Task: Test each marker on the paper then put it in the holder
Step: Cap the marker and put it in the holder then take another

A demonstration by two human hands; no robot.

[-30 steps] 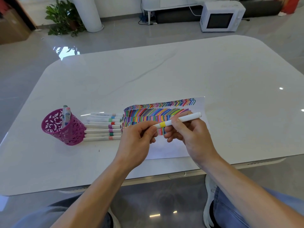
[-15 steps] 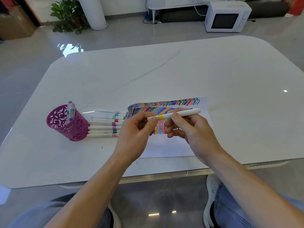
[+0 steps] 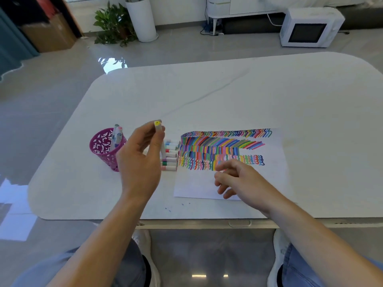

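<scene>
Left hand, frame centre-left: pinches marker, barrel mostly hidden. Right hand: empty, fingers loose, over paper.

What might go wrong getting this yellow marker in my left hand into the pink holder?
The left hand pinches the marker only near its yellow end, so it may slip. The loose markers lie close by that hand and could get knocked and roll. The markers already in the holder stand on the side of the holder nearest the hand, so the new one might catch on them.
</scene>
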